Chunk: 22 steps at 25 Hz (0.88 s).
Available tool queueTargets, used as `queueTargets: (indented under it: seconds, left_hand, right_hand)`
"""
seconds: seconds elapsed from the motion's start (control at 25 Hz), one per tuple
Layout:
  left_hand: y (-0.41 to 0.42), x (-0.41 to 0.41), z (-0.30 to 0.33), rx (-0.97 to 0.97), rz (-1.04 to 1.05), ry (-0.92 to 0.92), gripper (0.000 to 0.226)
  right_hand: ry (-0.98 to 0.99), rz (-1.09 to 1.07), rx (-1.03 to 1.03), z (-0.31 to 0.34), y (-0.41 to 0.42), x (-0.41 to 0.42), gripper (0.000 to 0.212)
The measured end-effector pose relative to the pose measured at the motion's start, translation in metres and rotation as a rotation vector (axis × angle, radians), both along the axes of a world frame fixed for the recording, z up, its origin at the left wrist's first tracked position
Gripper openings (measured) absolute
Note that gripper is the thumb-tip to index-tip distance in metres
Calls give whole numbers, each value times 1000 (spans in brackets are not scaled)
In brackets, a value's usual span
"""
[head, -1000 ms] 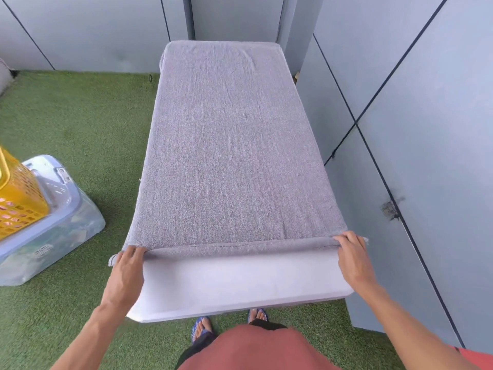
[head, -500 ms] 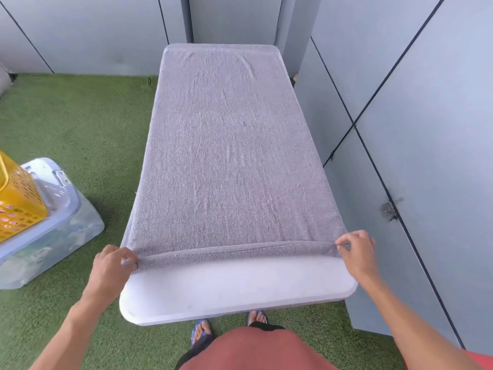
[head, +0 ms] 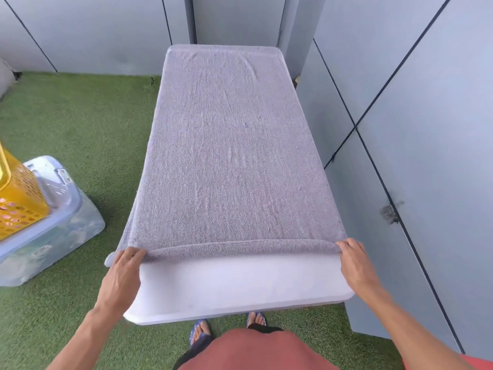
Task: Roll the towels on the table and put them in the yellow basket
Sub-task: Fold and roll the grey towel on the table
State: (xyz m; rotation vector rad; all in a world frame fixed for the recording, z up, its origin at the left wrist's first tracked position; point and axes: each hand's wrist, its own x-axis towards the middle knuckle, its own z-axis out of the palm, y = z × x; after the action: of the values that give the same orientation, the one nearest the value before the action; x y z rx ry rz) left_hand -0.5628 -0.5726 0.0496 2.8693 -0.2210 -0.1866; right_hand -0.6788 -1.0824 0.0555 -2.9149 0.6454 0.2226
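A large grey towel (head: 229, 145) lies spread flat over almost the whole white table (head: 234, 287). Its near edge is turned over into a thin first roll. My left hand (head: 125, 271) grips the left end of that rolled edge, which overhangs the table's left side. At the right end, my right hand (head: 354, 260) pinches the same edge with its fingers curled over it. The yellow basket (head: 18, 193) stands at the far left, cut off by the frame edge.
The basket sits on a clear plastic storage box with a lid (head: 53, 220) on green artificial grass (head: 74, 124). Grey panelled walls run close along the table's right side (head: 426, 145) and behind it. My feet in sandals (head: 200, 332) show under the table's near edge.
Both hands have turned the towel's near edge over a little further, so the rolled strip is thicker and sits slightly farther up the table. More bare white table shows in front.
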Motion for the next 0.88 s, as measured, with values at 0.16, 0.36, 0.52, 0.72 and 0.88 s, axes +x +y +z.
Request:
queueTargets:
  seconds: [0.16, 0.36, 0.52, 0.72, 0.88]
  left_hand:
    - [16, 20, 2, -39, -52, 207, 44]
    - [4, 32, 12, -168, 142, 78, 17]
    - [-6, -4, 0, 70, 8, -221, 32]
    - [-16, -18, -12, 61, -64, -91, 60]
    - [-14, 17, -4, 9, 9, 19, 36]
  right_hand:
    - [73, -34, 169, 12, -11, -8, 37]
    - [-221, -421, 564, 20, -12, 16, 30]
    - [-306, -133, 14, 8, 8, -6, 22]
    - [-206, 75, -66, -2, 17, -3, 41]
    - [-15, 21, 34, 1, -1, 28, 29]
